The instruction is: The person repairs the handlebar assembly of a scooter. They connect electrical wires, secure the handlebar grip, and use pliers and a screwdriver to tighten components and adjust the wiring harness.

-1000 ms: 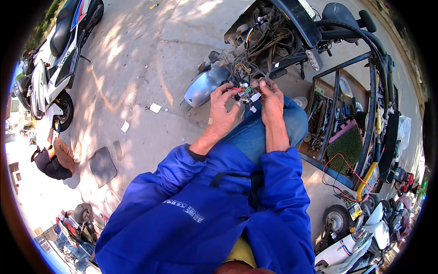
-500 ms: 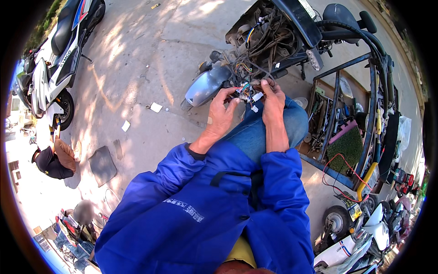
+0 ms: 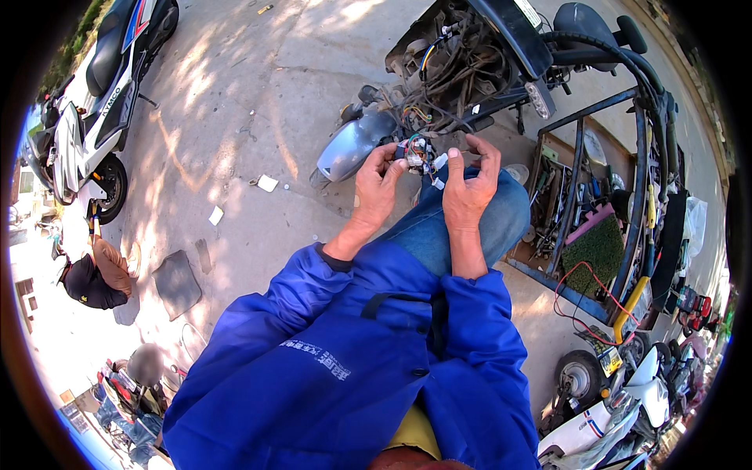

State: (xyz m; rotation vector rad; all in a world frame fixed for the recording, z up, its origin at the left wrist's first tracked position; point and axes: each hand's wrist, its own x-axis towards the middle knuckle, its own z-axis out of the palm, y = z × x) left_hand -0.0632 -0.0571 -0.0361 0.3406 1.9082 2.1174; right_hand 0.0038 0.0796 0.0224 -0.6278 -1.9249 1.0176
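By the jeans-clad knee point(image 3: 501, 207), pinching bunched wire connectors point(image 3: 419, 153) in the left hand point(image 3: 375, 191).
Holding the right hand point(image 3: 470, 193) just beside, with thumb and fingers parted (touching the white plug point(image 3: 440, 161) or not, cannot tell), facing a silver-blue cover point(image 3: 356, 146), then tangled cables point(image 3: 464, 78).

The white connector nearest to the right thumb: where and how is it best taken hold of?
Pinch the white connector by its body, probably from the right: it sticks out of the wire bundle toward the open right hand, while the left hand holds the bundle's left side.
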